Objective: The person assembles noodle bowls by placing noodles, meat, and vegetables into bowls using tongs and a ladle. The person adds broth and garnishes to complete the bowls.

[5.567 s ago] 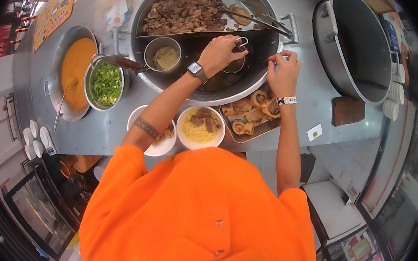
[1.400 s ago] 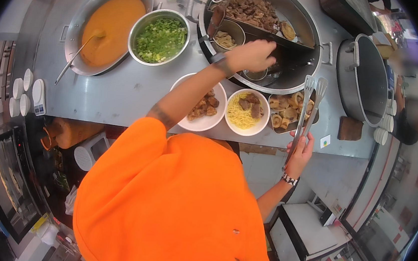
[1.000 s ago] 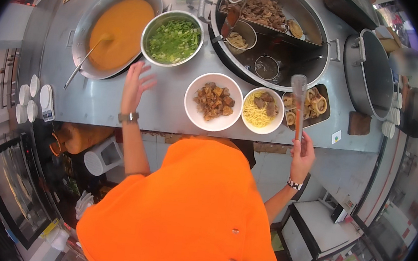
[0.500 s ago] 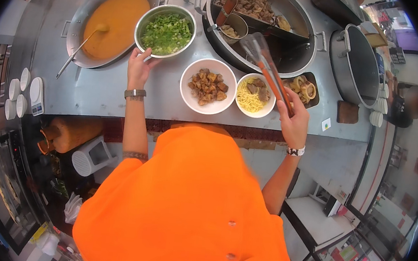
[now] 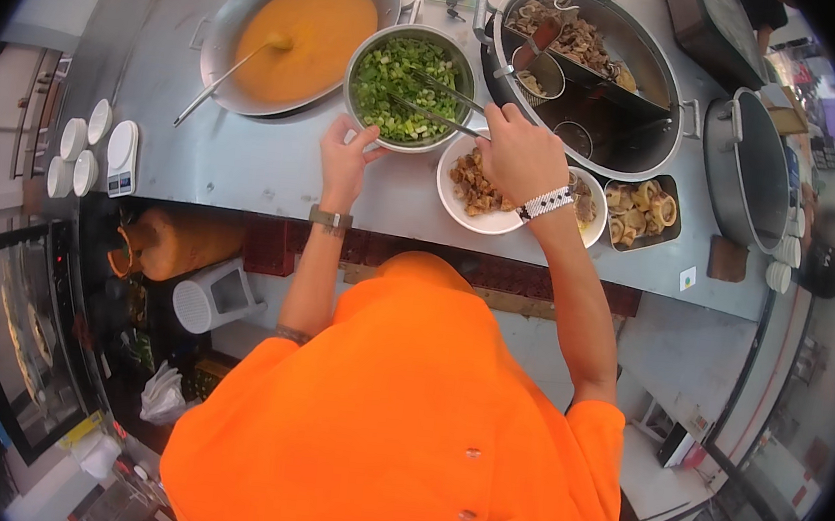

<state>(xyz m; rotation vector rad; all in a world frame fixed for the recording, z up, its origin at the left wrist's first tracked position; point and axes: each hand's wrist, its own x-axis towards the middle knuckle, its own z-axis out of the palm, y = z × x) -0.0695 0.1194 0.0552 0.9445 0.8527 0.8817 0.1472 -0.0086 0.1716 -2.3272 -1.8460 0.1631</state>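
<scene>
My left hand (image 5: 345, 161) grips the near rim of a metal bowl (image 5: 422, 147) filled with chopped green onions (image 5: 394, 83). In my right hand (image 5: 523, 158) are metal tongs (image 5: 442, 86), their arms apart and their tips down among the green onions. Below that hand, a white bowl (image 5: 481, 222) holds browned chunks, probably meat. A smaller white bowl (image 5: 599, 200) beside it is mostly hidden by my right wrist; its yellow noodles barely show. Right of these, ring-shaped pieces (image 5: 643, 210) fill a dark rectangular tray.
A wide pan (image 5: 222, 11) of orange soup with a ladle (image 5: 229, 82) stands at the left. A large divided pot (image 5: 674, 150) holds meat and a strainer (image 5: 540, 79). An empty-looking pot (image 5: 742, 181) is farther right. A scale (image 5: 122, 157) and small white cups (image 5: 74, 139) sit far left.
My right hand has swung left with the tongs, from above the noodle bowl into the green onions. My left hand still holds the metal bowl. The whole view has shifted left.
</scene>
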